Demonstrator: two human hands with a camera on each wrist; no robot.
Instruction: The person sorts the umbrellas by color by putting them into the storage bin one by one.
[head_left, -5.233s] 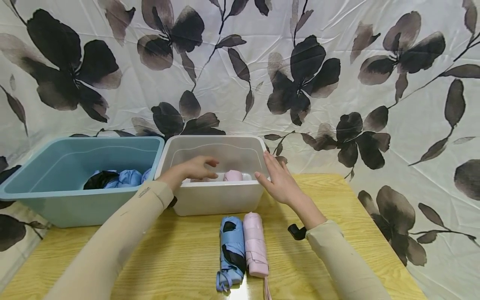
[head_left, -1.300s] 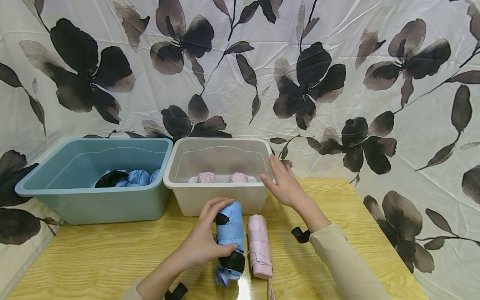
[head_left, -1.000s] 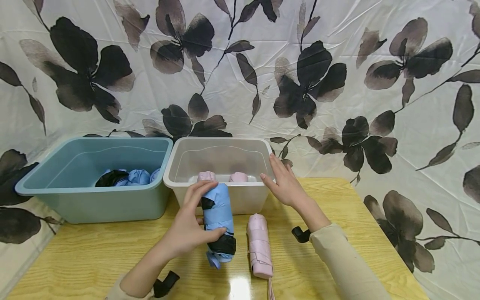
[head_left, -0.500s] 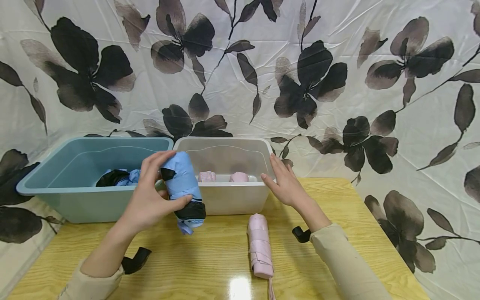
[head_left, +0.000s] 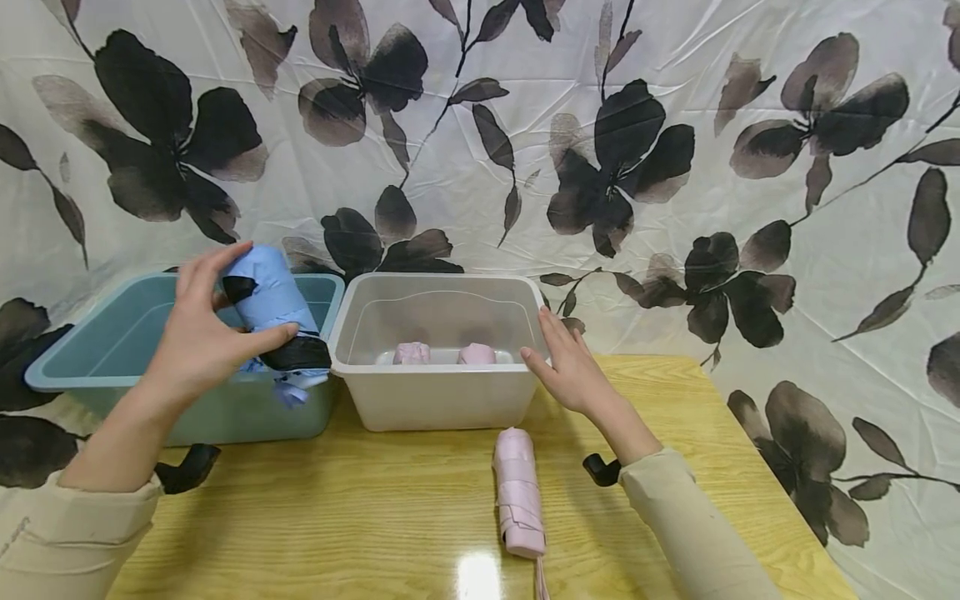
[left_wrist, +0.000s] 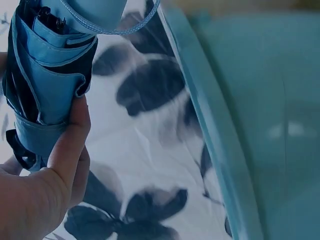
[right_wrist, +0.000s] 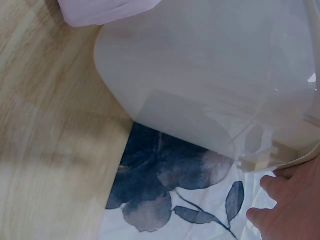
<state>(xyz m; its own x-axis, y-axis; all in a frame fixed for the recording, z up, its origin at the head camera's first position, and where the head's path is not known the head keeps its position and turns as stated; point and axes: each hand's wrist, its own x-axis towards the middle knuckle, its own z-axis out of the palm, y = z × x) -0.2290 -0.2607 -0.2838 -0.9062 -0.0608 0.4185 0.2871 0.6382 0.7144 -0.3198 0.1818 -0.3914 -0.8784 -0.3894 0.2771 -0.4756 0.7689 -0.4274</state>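
Observation:
My left hand (head_left: 198, 329) grips a folded blue umbrella (head_left: 273, 292) with black patches, raised over the blue-green bin (head_left: 247, 408). In the left wrist view the thumb and fingers wrap the umbrella (left_wrist: 47, 95), and its cord loops past the handle end. Blue bundles inside that bin are mostly hidden behind the hand and umbrella. My right hand (head_left: 573, 367) rests with straight fingers against the right rim of the white bin (head_left: 442, 404). Two pink rolled bundles, one at the left (head_left: 412, 353) and one at the right (head_left: 477, 354), show inside the white bin.
A folded pink umbrella (head_left: 518, 492) with a wrist strap lies on the wooden table (head_left: 360, 517) in front of the white bin. Both bins stand side by side, close to a floral cloth backdrop (head_left: 480, 167). The table's right edge slopes away beyond my right arm.
My left hand came out of the white bin, took the blue umbrella from beside the pink one, lifted it and carried it left over the blue-green bin. My right hand stayed at the rim.

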